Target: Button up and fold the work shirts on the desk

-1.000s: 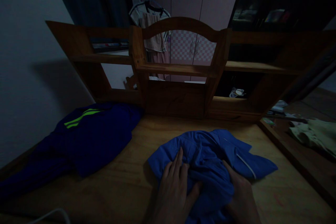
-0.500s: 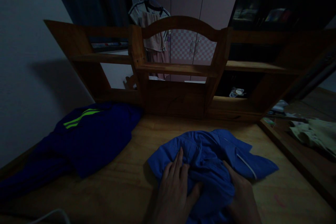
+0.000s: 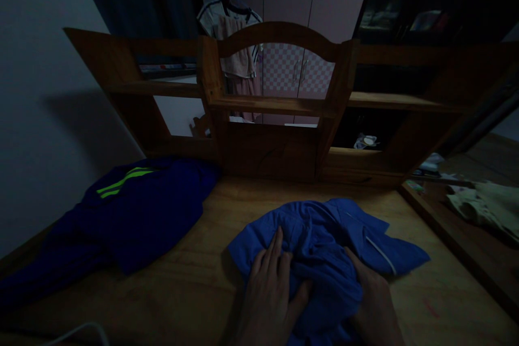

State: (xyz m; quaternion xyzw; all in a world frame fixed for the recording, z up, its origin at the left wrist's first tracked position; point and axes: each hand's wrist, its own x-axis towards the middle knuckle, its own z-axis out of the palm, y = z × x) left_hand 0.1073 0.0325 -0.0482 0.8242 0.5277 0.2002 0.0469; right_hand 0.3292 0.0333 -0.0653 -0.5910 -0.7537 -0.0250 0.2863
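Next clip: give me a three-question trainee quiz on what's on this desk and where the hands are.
1. True or false: both hands rest on the bright blue garment.
2. Which lies nearer the wall on the left? A) dark blue garment with green stripes B) pale garment
3. Fill in: the garments under the hands lie on a ____ desk.

Key:
1. True: left hand lies flat on it, right hand against its bunched folds.
2. A
3. wooden

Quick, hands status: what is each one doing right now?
Left hand: open, flat on the blue garment.
Right hand: resting on the same garment; grip cannot be told.
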